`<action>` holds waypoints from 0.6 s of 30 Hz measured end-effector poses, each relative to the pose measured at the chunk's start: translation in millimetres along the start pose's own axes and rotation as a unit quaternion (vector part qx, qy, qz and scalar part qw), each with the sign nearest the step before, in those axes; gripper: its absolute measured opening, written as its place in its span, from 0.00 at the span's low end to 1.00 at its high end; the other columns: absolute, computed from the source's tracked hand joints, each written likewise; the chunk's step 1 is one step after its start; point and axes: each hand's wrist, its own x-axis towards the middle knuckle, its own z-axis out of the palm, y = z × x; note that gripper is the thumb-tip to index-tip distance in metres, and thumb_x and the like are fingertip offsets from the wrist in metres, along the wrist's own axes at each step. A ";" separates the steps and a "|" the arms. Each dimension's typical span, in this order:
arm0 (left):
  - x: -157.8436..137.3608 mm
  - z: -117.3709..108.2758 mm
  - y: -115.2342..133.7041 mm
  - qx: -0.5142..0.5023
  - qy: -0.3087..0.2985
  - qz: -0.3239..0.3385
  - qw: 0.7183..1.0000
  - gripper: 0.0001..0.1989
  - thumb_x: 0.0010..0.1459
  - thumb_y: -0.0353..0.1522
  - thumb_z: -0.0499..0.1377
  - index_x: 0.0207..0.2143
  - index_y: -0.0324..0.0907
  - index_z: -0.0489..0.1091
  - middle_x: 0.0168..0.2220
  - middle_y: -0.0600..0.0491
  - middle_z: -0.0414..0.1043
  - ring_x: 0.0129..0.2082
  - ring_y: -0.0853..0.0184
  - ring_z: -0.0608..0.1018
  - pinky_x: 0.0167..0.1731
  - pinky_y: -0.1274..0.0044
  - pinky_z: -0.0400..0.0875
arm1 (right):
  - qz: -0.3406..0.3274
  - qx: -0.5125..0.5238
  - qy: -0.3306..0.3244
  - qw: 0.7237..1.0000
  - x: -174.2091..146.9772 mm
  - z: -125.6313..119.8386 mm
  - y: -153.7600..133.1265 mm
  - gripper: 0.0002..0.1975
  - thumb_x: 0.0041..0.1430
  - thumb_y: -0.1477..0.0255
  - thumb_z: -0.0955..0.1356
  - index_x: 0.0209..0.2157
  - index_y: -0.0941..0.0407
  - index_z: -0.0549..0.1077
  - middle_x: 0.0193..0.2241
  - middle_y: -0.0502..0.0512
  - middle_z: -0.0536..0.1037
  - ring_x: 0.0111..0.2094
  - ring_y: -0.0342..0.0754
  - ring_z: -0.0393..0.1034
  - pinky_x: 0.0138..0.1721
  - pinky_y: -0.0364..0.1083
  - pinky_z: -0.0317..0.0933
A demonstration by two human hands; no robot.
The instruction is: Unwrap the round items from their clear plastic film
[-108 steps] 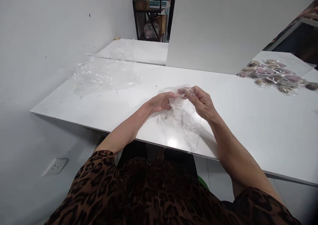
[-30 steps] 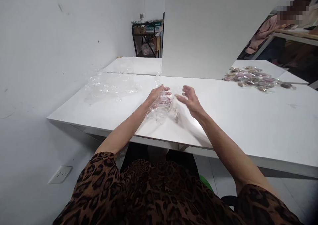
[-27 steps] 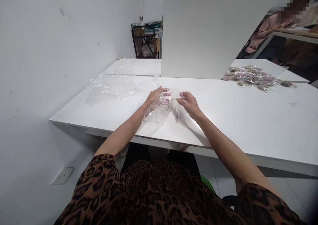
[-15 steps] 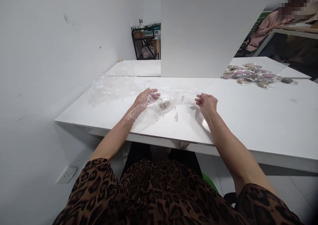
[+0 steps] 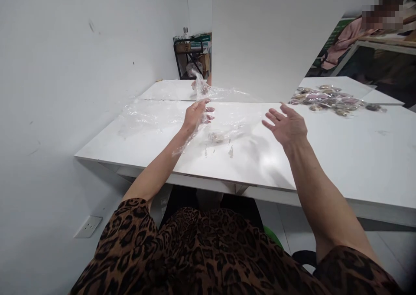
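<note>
My left hand (image 5: 194,116) pinches a clear plastic film (image 5: 232,92), which rises above the fingers and trails to the right. Below it, a small brownish item (image 5: 216,137) lies on the white table, seen through the film. My right hand (image 5: 289,126) is raised to the right with its fingers spread and nothing visible in it. More crumpled clear film (image 5: 143,115) lies left of my left hand.
Several brown and pink items in clear wrapping (image 5: 328,99) lie at the back right of the table (image 5: 354,156). A white panel (image 5: 256,39) stands behind. A black rack (image 5: 190,47) and a person in pink (image 5: 344,41) appear farther back. A wall (image 5: 65,91) borders the left side.
Both hands have risen, and the right has moved right and spread its fingers. The film has lifted upward from the table by my left hand. The brownish item remains on the table.
</note>
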 end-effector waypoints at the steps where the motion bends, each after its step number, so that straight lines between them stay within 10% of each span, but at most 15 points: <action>1: -2.1 11.8 4.9 -0.006 -0.008 0.000 1.000 0.20 0.72 0.41 0.55 0.58 0.39 0.72 0.45 0.45 0.80 0.26 0.72 0.79 0.33 0.76 0.75 | 0.010 -0.044 -0.046 0.998 -12.1 6.1 1.8 0.20 0.53 0.55 0.75 0.44 0.48 0.72 0.52 0.59 0.77 0.57 0.58 0.72 0.53 0.60 0.73; 7: -26.7 82.4 26.8 -0.052 -0.138 -0.009 0.989 0.22 0.74 0.40 0.52 0.65 0.41 0.67 0.52 0.43 0.76 0.45 0.61 0.84 0.49 0.69 0.79 | -0.036 -0.226 -0.244 0.942 -61.6 50.0 21.7 0.40 0.38 0.56 0.83 0.54 0.47 0.72 0.57 0.56 0.76 0.61 0.61 0.68 0.60 0.63 0.67; 13: -35.2 81.5 44.1 -0.045 -0.208 0.046 0.976 0.24 0.73 0.44 0.53 0.63 0.42 0.69 0.58 0.46 0.74 0.61 0.58 0.76 0.64 0.64 0.67 | -0.123 -0.171 -0.069 0.975 -25.4 53.9 3.7 0.16 0.49 0.58 0.77 0.34 0.54 0.76 0.35 0.53 0.80 0.38 0.50 0.75 0.40 0.52 0.73; 18: -17.0 47.0 6.7 0.003 -0.146 0.048 0.988 0.20 0.69 0.42 0.59 0.58 0.43 0.73 0.60 0.43 0.74 0.62 0.56 0.75 0.62 0.63 0.67 | -0.141 -0.091 -0.077 0.983 -21.3 58.5 -41.5 0.07 0.54 0.69 0.75 0.32 0.52 0.74 0.37 0.52 0.81 0.39 0.48 0.76 0.34 0.46 0.70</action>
